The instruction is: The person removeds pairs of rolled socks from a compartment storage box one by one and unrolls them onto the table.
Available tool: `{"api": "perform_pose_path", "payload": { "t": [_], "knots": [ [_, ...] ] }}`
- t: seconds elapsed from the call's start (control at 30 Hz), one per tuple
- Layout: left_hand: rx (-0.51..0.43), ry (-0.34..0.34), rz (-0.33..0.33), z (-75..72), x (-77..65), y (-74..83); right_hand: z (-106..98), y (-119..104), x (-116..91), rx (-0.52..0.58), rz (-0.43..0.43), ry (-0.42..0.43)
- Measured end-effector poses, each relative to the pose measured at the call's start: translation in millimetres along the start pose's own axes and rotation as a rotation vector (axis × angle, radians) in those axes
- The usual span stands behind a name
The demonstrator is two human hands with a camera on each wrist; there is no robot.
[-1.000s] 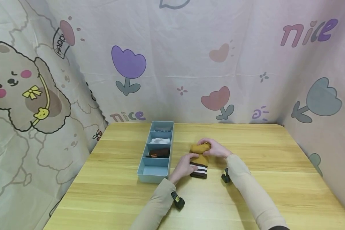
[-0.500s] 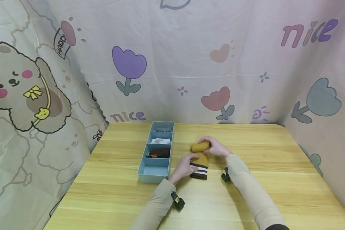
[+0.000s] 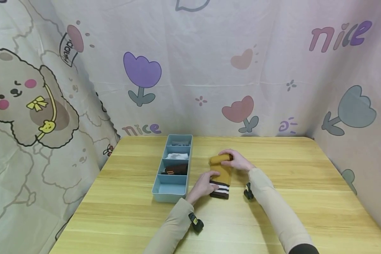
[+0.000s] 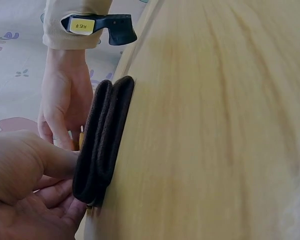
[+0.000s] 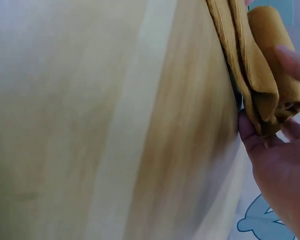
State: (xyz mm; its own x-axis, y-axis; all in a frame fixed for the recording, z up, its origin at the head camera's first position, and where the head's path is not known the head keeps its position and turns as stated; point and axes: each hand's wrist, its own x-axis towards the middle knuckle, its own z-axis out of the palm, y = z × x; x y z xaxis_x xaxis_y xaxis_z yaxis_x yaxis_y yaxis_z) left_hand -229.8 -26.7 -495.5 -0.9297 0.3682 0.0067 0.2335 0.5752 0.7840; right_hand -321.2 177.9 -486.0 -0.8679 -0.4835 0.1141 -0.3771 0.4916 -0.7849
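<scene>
A pair of mustard-yellow socks (image 3: 221, 175) lies on the table, one layer on the other, with brown and white striped cuffs toward the person. Their far end is wound into a roll (image 3: 220, 158). My right hand (image 3: 238, 161) grips the roll's right end, fingers over the far side and thumb on the near side. At the left edge, my left hand (image 3: 201, 184) holds the socks near the cuffs, its thumb on the stripes. Two folded dark cuff edges (image 4: 104, 140) show in the left wrist view. In the right wrist view, the roll (image 5: 272, 45) sits beside loose flat layers.
Left of the socks stands a blue-grey divided box (image 3: 169, 197). Its compartments hold a grey bundle (image 3: 180, 143), a white bundle (image 3: 177, 156) and a dark brown bundle (image 3: 176, 168); the nearest shows a bare floor. A patterned curtain (image 3: 190, 70) hangs behind the table (image 3: 289, 169).
My right hand and the roll have shifted slightly toward the back of the table. More flat yellow fabric shows between roll and stripes. My left hand has hardly moved.
</scene>
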Motion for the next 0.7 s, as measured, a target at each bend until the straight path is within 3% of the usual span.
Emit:
{"api": "perform_pose_path", "payload": {
  "t": [0.13, 0.37, 0.7],
  "knots": [
    [-0.01, 0.001, 0.003, 0.2, -0.3, -0.1, 0.3, 0.9, 3.3, -0.023, -0.022, -0.007],
    [0.035, -0.009, -0.006, -0.7, -0.4, 0.5, 2.5, 4.0, 10.1, -0.072, 0.028, 0.041],
    [0.028, -0.017, -0.014, -2.1, -2.0, 1.9, 2.2, 3.6, 15.3, -0.02, 0.017, 0.038]
  ]
}}
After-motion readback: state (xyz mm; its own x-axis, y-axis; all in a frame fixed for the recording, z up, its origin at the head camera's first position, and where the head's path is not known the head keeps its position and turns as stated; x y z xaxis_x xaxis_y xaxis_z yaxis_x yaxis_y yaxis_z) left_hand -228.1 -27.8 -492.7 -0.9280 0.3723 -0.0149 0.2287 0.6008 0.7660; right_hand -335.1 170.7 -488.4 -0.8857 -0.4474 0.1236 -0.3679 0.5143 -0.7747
